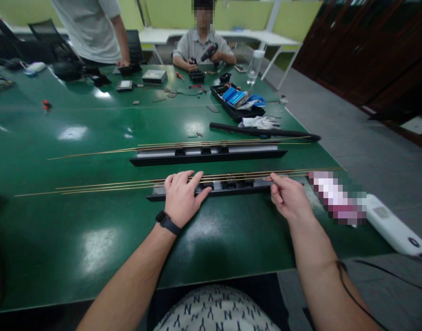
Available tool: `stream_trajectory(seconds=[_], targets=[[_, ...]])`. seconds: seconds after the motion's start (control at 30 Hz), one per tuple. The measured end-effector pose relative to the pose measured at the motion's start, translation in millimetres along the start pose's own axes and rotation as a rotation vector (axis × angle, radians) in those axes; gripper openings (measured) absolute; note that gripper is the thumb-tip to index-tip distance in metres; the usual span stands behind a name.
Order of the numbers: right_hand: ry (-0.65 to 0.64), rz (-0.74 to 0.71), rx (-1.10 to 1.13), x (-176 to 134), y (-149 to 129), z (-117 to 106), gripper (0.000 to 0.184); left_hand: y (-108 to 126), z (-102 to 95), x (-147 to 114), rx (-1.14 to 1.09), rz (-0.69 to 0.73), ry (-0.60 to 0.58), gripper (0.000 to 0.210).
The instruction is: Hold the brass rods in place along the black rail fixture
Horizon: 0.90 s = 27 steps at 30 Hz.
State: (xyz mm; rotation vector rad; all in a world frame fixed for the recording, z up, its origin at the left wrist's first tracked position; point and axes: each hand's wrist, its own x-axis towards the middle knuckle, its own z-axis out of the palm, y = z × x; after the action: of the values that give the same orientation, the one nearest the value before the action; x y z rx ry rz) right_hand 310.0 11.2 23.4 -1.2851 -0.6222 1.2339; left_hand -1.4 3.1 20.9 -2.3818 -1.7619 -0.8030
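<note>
My left hand [183, 193] lies over a long black rail [156, 194], fingers spread across its top and thumb on the near side. Several thin brass-coloured rods [104, 187] run lengthwise along this rail, pass by the left fingers and stick out far beyond both ends. Small black blocks [230, 181] sit in the rail's channel between my hands. My right hand [288, 195] is closed in a pinch near the rail's right end, apparently on one of the thin rods; the fingers partly hide the grip. Behind lies a second black rail [207, 157] with similar rods on it.
Farther back are a black strip [262, 131], white gloves [259, 122] and a black tray [223, 99] holding blue items. A water bottle [255, 68] stands by the table's right edge. A white device [393, 225] lies right. Across the table, one person [204, 50] holds a drill; another [90, 32] stands.
</note>
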Motion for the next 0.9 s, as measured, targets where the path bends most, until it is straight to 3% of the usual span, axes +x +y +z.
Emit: stream_trajectory(seconds=[0.23, 0.53, 0.9], targets=[[0.072, -0.012, 0.027, 2.0, -2.5, -2.1, 0.025, -0.5, -0.1, 0.1, 0.005, -0.005, 0.0, 0.045], [-0.08, 0.033, -0.022, -4.1, 0.1, 6.0, 0.036, -0.1, 0.5, 0.0, -0.006, -0.009, 0.004, 0.044], [0.043, -0.014, 0.026, 1.2, -0.8, -1.0, 0.024, -0.2, -0.3, 0.3, -0.013, -0.015, -0.007, 0.044]])
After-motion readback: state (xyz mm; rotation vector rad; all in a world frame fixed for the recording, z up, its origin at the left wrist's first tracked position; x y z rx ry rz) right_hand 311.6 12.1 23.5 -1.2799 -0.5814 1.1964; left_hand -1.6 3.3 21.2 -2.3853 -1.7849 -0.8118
